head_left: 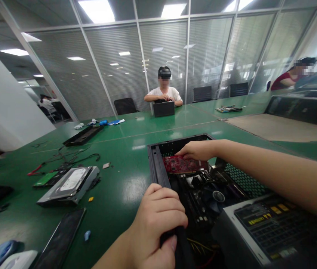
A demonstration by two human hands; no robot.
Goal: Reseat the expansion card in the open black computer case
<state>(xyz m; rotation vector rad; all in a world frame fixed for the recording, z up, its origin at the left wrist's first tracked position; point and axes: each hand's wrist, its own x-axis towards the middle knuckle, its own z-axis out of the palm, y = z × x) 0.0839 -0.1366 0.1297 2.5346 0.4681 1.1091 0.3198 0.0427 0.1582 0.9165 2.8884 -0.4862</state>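
A black computer case (pixel 158 166) lies open on its side in front of me. My left hand (pixel 161 220) is wrapped round the case's near left edge. My right hand (pixel 197 150) reaches over the case and grips the upper edge of a red graphics card (pixel 179 164), which stands upright inside near the far wall. Its lower edge is close to the dark motherboard; whether it sits in a slot cannot be made out. Nearer to me are a CPU fan (pixel 217 196) and a power supply (pixel 262 224) with a printed label, below my right forearm.
Left of the case lie a hard drive (pixel 73 183) in a bracket, a phone (pixel 60 239), loose cables (pixel 68 158) and a long black tray (pixel 82 135). Across the green table (pixel 127 157) a person (pixel 164 91) works on a black box. Another case (pixel 301 108) stands far right.
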